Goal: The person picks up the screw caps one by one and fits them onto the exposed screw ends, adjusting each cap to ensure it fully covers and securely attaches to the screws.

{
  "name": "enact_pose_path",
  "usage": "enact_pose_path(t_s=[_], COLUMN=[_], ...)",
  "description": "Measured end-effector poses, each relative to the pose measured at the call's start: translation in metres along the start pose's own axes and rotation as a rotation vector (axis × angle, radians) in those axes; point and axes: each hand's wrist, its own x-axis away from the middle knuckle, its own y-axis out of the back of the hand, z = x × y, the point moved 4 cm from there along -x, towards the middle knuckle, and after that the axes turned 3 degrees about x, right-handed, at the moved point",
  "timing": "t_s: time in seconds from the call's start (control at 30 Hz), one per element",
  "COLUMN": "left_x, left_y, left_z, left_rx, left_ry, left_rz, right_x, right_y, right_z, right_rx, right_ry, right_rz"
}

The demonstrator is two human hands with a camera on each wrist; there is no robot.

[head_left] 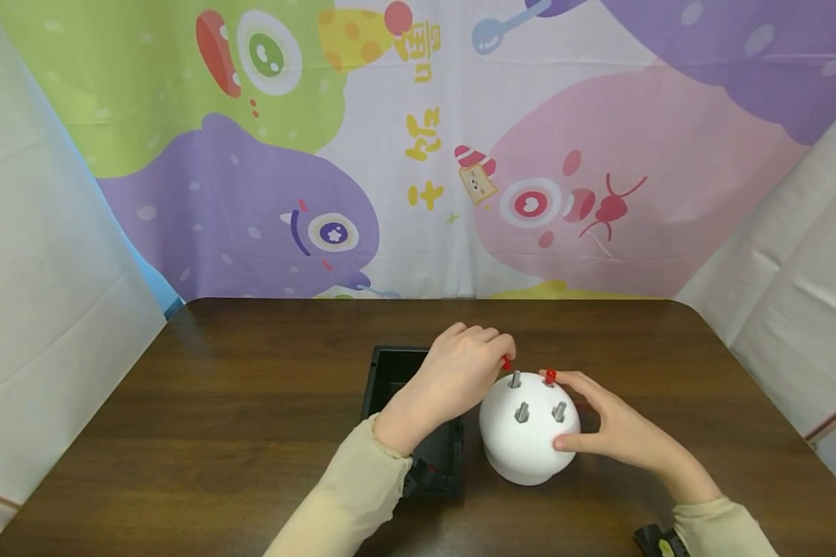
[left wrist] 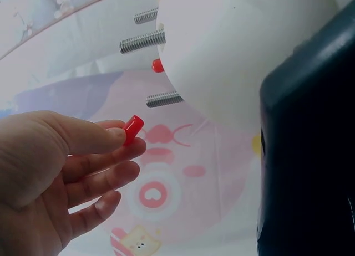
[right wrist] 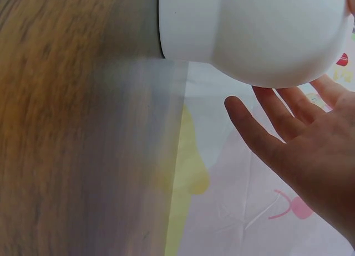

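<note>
Nearest, the ball, right hand spread against it; beyond, left hand pinching a red cap, just off a bare bolt! Best, I'd judge: square it up, press straight down, hold that ball firm.

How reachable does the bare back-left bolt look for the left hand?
Probably yes: the left hand, pinching a red cap, is close beside that bolt, with nothing visible blocking the way.

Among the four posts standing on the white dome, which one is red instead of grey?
In the head view, it is the far-right post, beside the fingertips of the right hand. The three other posts show bare grey metal.
</note>
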Motion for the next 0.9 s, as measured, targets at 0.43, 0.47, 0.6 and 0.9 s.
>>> enact_pose_path(t_s=[0.43, 0.47, 0.6, 0.9], left_x=[-0.0031, -0.0034, -0.004, -0.0053], left_y=[-0.0038, -0.004, -0.0047, -0.007], left_z=[-0.0049, -0.0051, -0.0063, -0.0081], left_rx=[-0.007, -0.007, -0.009, -0.015], left_ry=[-0.012, -0.012, -0.011, -0.016], left_rz=[0.016, 0.014, 0.006, -0.001], right_x=[-0.0001, -0.0002, -0.0002, -0.0001], right_y=[-0.0003, -0.0003, -0.0002, 0.0004], right_z=[0.0001, 0.0002, -0.0007, -0.0009], right_rx=[-0.002, 0.001, 0.008, 0.015], right_ry=[-0.009, -0.006, 0.006, 0.005], right_rz=[-0.005, -0.006, -0.008, -0.012])
